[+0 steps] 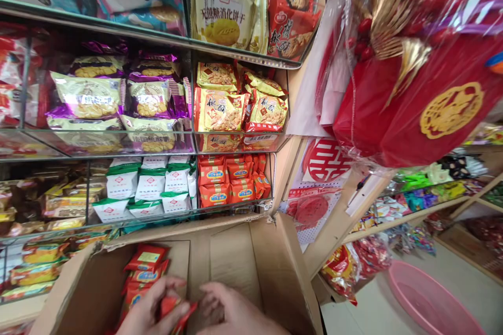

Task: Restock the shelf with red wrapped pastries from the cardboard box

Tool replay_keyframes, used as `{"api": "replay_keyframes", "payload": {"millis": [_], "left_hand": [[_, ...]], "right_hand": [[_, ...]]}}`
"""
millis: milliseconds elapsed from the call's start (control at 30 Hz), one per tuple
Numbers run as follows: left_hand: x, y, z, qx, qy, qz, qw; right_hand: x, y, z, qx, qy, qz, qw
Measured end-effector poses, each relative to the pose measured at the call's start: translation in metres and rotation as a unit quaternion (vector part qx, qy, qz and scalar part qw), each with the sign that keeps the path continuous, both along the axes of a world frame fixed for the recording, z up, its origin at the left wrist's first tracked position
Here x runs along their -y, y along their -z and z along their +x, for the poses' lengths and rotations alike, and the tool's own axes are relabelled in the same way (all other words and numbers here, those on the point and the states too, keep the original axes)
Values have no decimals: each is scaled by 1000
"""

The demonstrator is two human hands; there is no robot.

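Both my hands reach into an open cardboard box (275, 267) at the bottom of the head view. My left hand (151, 311) curls its fingers round a small red snack packet (173, 309). My right hand (230, 309) is beside it, fingers bent and touching the same red packet's edge. More red and orange packets (143, 267) stand stacked in the box's left side. Straight above the box, a shelf compartment holds matching orange packets (231, 180).
Glass shelves carry green-and-white packets (151, 186), purple and yellow biscuit bags (118, 97) and red-yellow bags (239, 104). A red wrapped gift basket (412, 73) hangs at upper right. A pink basin (428, 303) sits on the floor at right, by more shelving.
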State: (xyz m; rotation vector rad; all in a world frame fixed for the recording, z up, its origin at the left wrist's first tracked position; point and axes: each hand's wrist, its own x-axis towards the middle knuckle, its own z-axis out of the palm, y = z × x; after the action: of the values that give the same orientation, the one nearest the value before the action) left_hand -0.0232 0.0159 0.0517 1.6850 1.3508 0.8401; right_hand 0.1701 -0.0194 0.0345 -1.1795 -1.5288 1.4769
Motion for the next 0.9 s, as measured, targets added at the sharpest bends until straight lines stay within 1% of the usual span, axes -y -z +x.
{"api": "replay_keyframes", "payload": {"millis": [33, 67, 133, 167, 233, 300, 367, 433, 533, 600, 700, 767, 833, 900], "left_hand": [[-2, -7, 15, 65, -31, -4, 997], [-3, -14, 30, 125, -40, -17, 991], [-2, -28, 53, 217, -39, -72, 973], [-1, -33, 60, 258, -30, -99, 960], [3, -41, 68, 308, -24, -118, 944], [6, -44, 69, 316, -5, -141, 938], [8, -42, 67, 308, 16, -179, 934], [6, -38, 65, 313, 16, -208, 927], [3, -34, 63, 326, -1, -206, 923], [0, -32, 60, 315, 8, -197, 928], [-1, -30, 57, 285, 47, -180, 940], [-1, -30, 56, 282, 63, -179, 940], [-1, -29, 56, 295, 60, -192, 934], [0, -29, 56, 299, 38, -205, 931]], "right_hand": [[-1, -4, -4, -49, 19, -7, 999], [-3, -9, -7, -84, 41, -10, 996], [-6, -19, -7, -120, 82, 1, 989], [-8, -24, -5, -130, 106, 12, 986], [-9, -35, 3, -159, 156, 12, 975], [-10, -42, 11, -189, 198, -14, 962], [-9, -45, 16, -204, 223, -30, 953], [-9, -44, 19, -213, 238, -40, 947], [-9, -38, 22, -219, 261, -49, 939], [-9, -34, 23, -213, 265, -43, 939], [-10, -30, 22, -203, 244, -28, 948], [-10, -28, 21, -193, 240, -18, 951], [-8, -27, 20, -180, 254, -10, 950], [-4, -26, 21, -166, 257, 4, 952]]}}
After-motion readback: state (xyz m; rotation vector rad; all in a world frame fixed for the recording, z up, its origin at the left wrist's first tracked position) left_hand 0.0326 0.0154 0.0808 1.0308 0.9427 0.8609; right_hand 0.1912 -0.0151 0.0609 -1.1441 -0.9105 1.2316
